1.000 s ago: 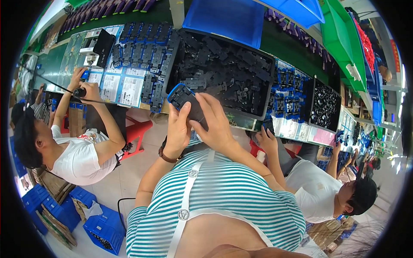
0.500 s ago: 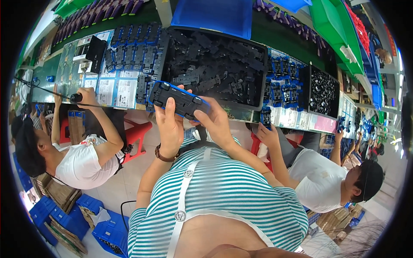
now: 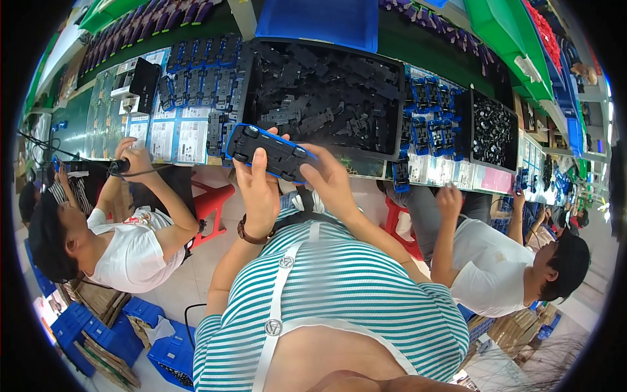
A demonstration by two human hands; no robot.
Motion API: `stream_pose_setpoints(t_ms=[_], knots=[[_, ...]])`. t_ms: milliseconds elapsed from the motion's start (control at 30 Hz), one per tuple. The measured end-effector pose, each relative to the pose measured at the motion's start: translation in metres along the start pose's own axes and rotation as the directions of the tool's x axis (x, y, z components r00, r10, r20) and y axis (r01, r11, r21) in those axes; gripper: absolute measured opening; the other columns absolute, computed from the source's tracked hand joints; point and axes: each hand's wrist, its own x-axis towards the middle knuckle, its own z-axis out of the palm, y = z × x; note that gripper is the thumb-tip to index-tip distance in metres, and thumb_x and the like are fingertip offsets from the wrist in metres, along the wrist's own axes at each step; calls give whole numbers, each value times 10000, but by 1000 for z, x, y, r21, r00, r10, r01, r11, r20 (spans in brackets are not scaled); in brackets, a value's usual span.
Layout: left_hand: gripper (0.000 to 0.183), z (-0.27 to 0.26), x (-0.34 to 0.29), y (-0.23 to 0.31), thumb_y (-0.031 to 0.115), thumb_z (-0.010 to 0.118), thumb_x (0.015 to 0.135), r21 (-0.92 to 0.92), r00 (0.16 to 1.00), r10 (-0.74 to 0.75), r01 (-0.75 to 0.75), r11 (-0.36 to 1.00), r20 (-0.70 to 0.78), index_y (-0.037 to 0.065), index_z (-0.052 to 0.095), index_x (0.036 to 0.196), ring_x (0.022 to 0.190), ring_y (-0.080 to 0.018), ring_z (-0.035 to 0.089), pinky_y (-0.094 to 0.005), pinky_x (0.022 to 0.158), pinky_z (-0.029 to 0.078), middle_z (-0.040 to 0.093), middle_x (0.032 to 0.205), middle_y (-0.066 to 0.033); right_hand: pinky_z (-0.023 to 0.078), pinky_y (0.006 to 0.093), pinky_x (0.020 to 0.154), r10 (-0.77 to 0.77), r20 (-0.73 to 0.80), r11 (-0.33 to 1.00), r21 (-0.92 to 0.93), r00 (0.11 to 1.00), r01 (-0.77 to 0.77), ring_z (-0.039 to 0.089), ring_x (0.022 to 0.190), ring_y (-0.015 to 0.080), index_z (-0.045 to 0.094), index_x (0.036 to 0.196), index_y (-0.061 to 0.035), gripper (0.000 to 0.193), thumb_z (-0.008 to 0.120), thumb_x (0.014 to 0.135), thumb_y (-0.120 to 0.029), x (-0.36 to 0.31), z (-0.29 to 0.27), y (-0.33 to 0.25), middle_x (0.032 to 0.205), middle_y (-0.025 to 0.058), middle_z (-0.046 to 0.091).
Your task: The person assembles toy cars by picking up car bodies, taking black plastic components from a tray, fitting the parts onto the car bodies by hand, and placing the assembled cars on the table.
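Observation:
A blue toy car (image 3: 271,151) is held bottom up in front of me, its black underside and wheels facing upward. My left hand (image 3: 258,196) grips it from below, the thumb lying on the black chassis. At the car's right end my right hand (image 3: 332,181) holds on, thumb against the underside and fingers along the edge. Just beyond the car stands a black tray (image 3: 397,140) heaped with black plastic chassis parts (image 3: 307,98).
Rows of blue-and-black toy cars (image 3: 199,85) stand left of the tray, with more cars (image 3: 431,117) to its right. A black bin of small wheels (image 3: 493,134) lies farther right. Co-workers sit on both sides; a blue crate (image 3: 317,23) is at the back.
The co-worker at right has let go of a toy car, now at the table edge, and drawn the hand back. My hands and the car are almost unmoved.

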Motion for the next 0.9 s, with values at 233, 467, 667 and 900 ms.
stream_pose_setpoints(t_ms=[233, 467, 667, 900], knots=[[361, -9, 8, 1, 174, 519, 977, 151, 999, 32, -27, 988, -28, 25, 455, 1299, 1155, -243, 563, -396, 985, 459, 534, 1305, -155, 515, 297, 884, -79, -20, 988, 133, 997, 81, 577, 1045, 140, 487, 1291, 14, 382, 594, 941, -95, 5, -11, 20, 1172, 85, 584], [204, -16, 11, 6, 179, 569, 976, 228, 997, 63, -50, 972, -50, 25, 589, 1108, 866, -73, 579, -223, 771, 478, 640, 978, -28, 481, 290, 917, -103, 34, 995, 16, 994, 102, 562, 1063, 127, 460, 1322, 20, 470, 644, 904, -92, 0, -7, 23, 1179, 85, 586], [318, -19, 14, -3, 177, 595, 958, 157, 997, -51, 61, 986, -64, 52, 499, 1235, 973, -80, 564, -216, 795, 472, 602, 1117, -38, 481, 264, 872, 31, -38, 989, 147, 999, -26, 575, 1027, 120, 532, 1273, 14, 429, 674, 889, -115, 10, -8, 39, 1156, 66, 592], [338, -30, 9, 5, 157, 626, 932, 315, 998, -65, 58, 947, 12, 50, 514, 1233, 935, -81, 569, -237, 791, 475, 618, 1040, -22, 464, 269, 904, -50, -68, 994, 93, 996, 56, 561, 1057, 125, 507, 1296, 6, 462, 680, 888, -126, 20, 15, 34, 1169, 68, 575]])
